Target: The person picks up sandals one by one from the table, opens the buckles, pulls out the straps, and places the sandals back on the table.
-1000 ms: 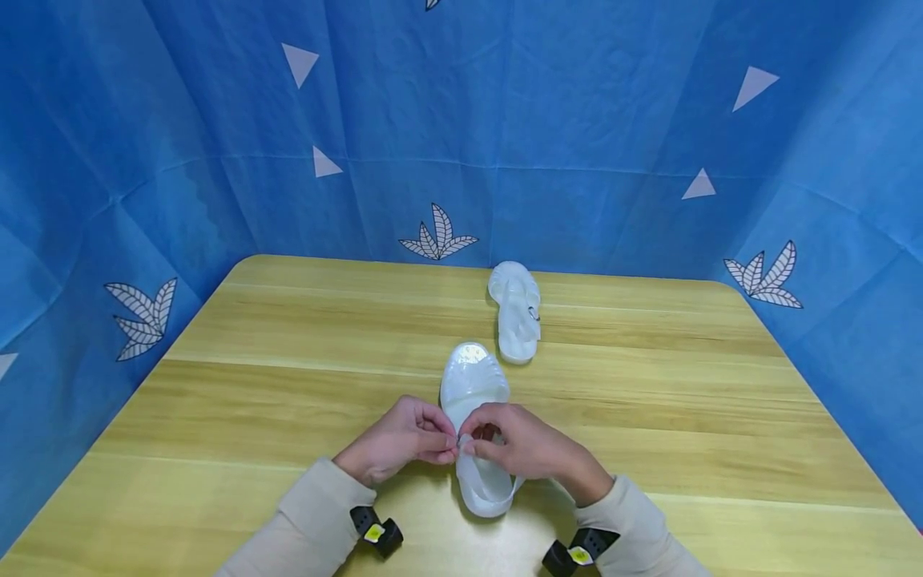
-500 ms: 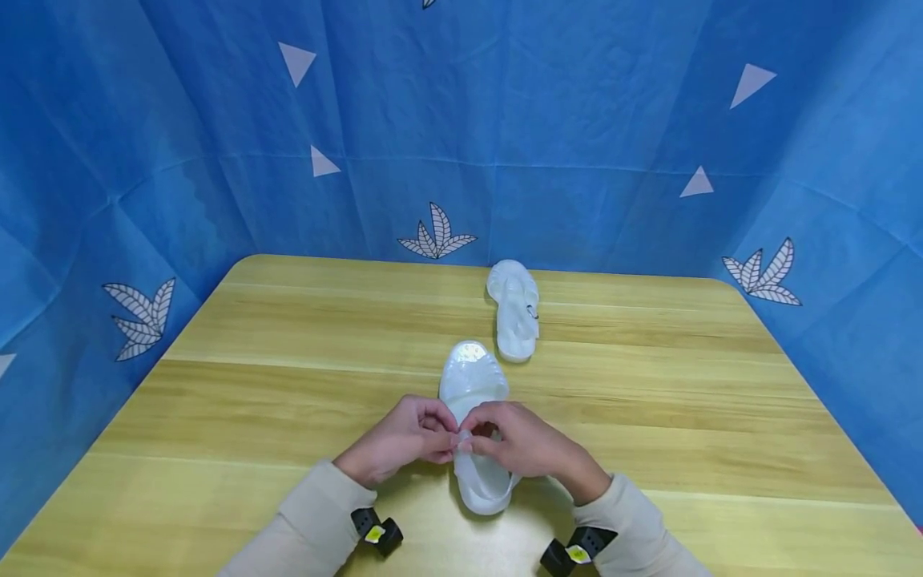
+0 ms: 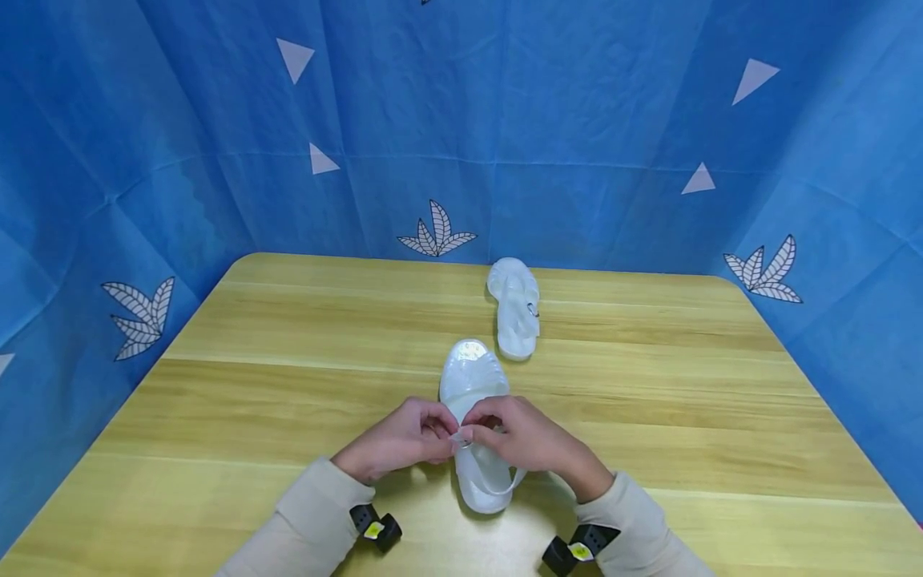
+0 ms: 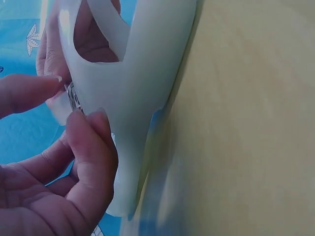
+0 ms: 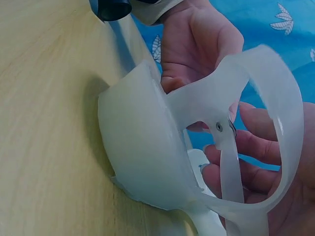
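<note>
A glossy white sandal [image 3: 476, 377] stands on the table, toe pointing away from me. Its metal buckle [image 4: 74, 97] sits on the left side of the ankle strap [image 5: 288, 103]. My left hand [image 3: 405, 437] pinches at this buckle with thumb and finger. From the other side my right hand [image 3: 526, 437] reaches across the sandal and pinches the strap near the buckle. Both sets of fingertips nearly meet there and partly cover the fastening. A second white sandal [image 3: 515, 320] with a small buckle lies farther back, touched by neither hand.
The wood-grain table [image 3: 288, 336] has rounded far corners. A blue patterned curtain [image 3: 591, 104] hangs close behind its back edge and along both sides. Each wrist carries a black strapped device, the left device [image 3: 376, 529] and the right device [image 3: 580, 551].
Both hands keep to the same spot at the buckle. My right fingers have shifted slightly up, and the strap's loop shows more at the heel.
</note>
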The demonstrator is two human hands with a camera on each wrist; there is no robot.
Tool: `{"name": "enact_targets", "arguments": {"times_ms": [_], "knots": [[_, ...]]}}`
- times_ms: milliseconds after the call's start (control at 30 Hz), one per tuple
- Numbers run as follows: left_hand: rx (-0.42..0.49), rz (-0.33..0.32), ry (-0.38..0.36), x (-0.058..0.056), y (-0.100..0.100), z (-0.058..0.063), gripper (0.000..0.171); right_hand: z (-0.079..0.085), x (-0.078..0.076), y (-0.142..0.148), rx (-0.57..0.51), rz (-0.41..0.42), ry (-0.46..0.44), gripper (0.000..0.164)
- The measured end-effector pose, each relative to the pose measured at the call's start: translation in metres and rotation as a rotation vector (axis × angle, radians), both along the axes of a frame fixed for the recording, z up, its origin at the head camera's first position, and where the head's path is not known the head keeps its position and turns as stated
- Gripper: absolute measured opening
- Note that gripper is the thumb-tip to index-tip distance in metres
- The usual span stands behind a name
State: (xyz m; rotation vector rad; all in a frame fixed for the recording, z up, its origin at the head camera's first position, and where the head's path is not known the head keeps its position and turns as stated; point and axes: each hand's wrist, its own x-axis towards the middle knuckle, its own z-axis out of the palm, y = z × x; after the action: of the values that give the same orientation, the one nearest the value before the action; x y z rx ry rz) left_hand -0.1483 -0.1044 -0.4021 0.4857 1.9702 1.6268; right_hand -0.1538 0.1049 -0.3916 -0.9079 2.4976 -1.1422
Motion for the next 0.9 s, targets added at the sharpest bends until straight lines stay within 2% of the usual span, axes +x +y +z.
{"name": "enact_targets", "arguments": {"times_ms": [300,433,600,733,900], "knots": [[-0.083,0.039,0.132,0.001,0.009,-0.001,0.020,0.000,0.001,0.002,-0.005,-0.010,0.042,0.011],[-0.089,0.069,0.120,0.002,0.013,-0.003,0.016,0.000,0.001,0.001,-0.024,-0.006,0.041,0.012],[-0.098,0.090,0.141,0.003,0.015,-0.002,0.009,0.002,0.001,0.003,-0.043,0.039,-0.020,0.013],[-0.111,0.095,0.145,0.002,0.012,-0.001,0.009,0.004,-0.001,0.006,-0.036,0.079,-0.089,0.015],[-0.107,0.087,0.138,0.002,0.010,0.000,0.012,0.002,-0.003,0.007,-0.052,0.100,-0.131,0.012]]}}
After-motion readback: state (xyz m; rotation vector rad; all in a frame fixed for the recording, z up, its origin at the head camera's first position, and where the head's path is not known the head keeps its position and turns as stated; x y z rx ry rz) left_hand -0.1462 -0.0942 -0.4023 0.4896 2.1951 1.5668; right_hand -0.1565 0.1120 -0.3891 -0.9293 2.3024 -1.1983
